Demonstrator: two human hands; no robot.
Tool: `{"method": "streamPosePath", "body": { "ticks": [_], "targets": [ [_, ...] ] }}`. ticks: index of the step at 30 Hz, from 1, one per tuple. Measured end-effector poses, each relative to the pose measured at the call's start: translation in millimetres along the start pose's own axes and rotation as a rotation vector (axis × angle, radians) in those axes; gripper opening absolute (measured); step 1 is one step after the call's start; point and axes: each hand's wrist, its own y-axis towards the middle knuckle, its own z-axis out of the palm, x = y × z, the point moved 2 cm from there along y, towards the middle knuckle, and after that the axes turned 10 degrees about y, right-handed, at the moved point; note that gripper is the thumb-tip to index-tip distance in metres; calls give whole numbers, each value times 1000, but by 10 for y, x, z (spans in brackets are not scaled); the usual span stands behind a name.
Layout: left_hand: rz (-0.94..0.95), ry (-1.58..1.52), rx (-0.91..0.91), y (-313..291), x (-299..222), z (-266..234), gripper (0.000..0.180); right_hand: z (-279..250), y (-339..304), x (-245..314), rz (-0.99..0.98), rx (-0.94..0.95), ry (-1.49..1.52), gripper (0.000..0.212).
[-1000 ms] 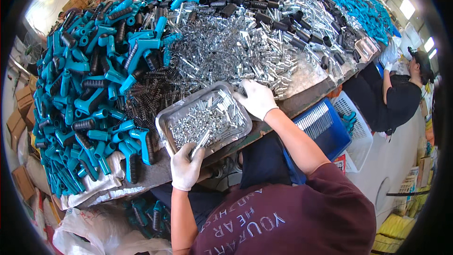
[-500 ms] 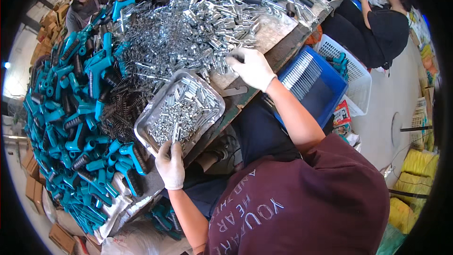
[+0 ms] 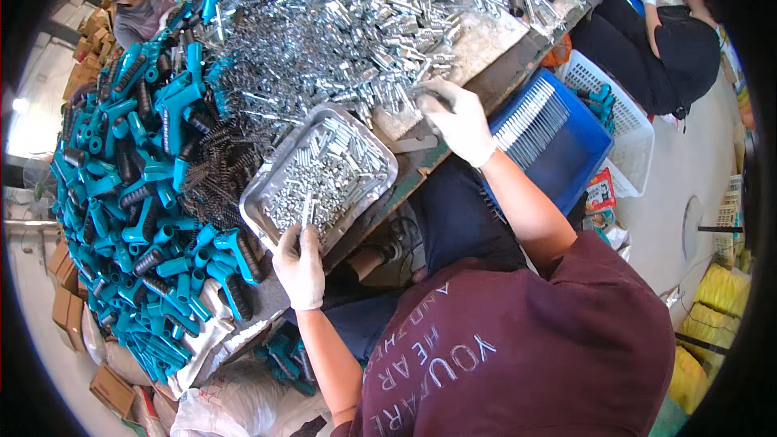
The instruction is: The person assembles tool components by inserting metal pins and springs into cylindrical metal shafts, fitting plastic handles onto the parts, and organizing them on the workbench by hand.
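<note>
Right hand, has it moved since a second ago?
Yes: judged against the metal tray, the right hand has moved rightward, from its rim to clear of it.

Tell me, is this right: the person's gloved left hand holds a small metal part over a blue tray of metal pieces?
Nearly, but the tray is silver, not blue, as the head view shows; the left hand does hold a small metal part over it.

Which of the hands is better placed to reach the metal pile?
Probably the right hand: it is nearer the metal pile, while the left hand holds a metal piece at the tray.
</note>
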Motion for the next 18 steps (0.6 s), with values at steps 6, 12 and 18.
{"method": "streamPosePath", "body": {
  "ticks": [6,12,18],
  "targets": [
    [-11,-97,49,-20,-67,0,19,-186,-513,-128,-415,-364,-267,28],
    [-41,-132,48,-35,-80,12,15,-1393,-966,-922,-101,-700,-301,23],
    [-54,-118,38,-12,29,6,18,-1153,-1555,-1204,208,-417,-356,23]
  ]
}}
